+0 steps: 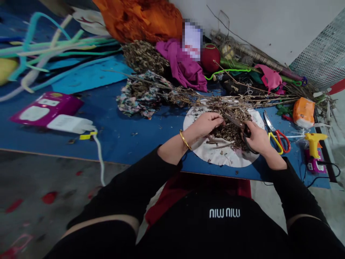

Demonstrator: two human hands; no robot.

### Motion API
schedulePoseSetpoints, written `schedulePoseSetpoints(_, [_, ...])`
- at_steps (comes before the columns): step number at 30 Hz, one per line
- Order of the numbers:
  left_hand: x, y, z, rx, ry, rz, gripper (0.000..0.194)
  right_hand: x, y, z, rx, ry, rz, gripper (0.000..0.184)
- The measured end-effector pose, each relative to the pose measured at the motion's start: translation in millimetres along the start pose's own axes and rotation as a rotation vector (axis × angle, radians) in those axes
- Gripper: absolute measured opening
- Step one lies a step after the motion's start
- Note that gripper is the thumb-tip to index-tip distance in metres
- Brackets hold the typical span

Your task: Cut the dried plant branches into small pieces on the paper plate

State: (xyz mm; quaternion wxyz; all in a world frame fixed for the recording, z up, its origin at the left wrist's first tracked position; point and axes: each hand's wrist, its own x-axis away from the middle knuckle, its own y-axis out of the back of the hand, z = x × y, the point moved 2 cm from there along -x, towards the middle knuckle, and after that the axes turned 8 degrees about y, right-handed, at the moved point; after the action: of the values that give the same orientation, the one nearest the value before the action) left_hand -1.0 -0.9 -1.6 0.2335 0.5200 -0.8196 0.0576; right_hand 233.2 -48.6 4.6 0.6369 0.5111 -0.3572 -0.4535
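My right hand [256,136] is closed round the dark handles of a pair of scissors [234,120], whose blades point up and left toward my left hand. My left hand [208,124], with a gold bangle on its wrist, has its fingers pinched together on a bit of dried plant; the piece itself is mostly hidden. Beneath both hands a heap of dry brown leaves [229,132] lies on a round white cloth [207,154]. Long dried stems [242,101] stretch across the cloth's far side.
Red-and-yellow scissors [277,138] and a yellow glue gun [314,142] lie to the right on the blue table [107,144]. A purple power strip [50,108] sits at left. Behind are foam sticks [67,54], purple cloth [185,70] and orange cloth [145,21].
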Motion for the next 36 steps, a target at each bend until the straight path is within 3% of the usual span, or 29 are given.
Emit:
schedulePoseSetpoints(5, [-0.9,-2.0,1.0,-0.037,-0.054,-0.005,0.021,0.2,0.3,-0.5,-0.037,0.054,-0.024,0.052])
schedulePoseSetpoints(26, [7.8,-3.5,-9.7,-0.038,0.003,0.019,0.022,0.6,0.0,6.4,0.037,0.047,0.105,0.044])
schedulePoseSetpoints(36, [0.1,-4.7,-1.0,-0.026,0.013,0.073,0.023,0.3,-3.8,11.0,0.13,0.062,0.089,0.048])
